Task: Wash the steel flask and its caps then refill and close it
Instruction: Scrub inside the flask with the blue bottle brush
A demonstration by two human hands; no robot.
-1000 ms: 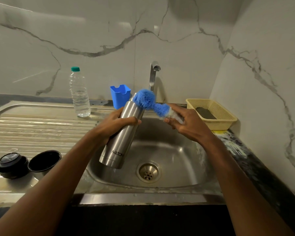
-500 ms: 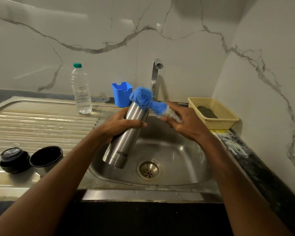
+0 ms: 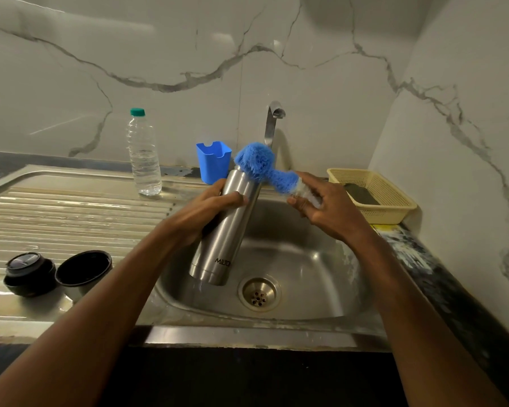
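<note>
Head view. Steel flask at frame centre, tilted over the sink, mouth up toward the tap. Left hand wrapped round its upper body, fingers curled tight on the metal. Right hand pinching the handle of the blue bottle brush, bristle head touching the mouth. Likely rigid, smooth and slippery when wet, light while empty; best gripped mid-body, as now. Bristles soft, likely to squeeze through the narrow neck. Two black caps at lower left on the draining counter, well apart from the flask. Plastic water bottle and blue holder behind; yellow basket at right. Nothing blocking the brush.
</note>
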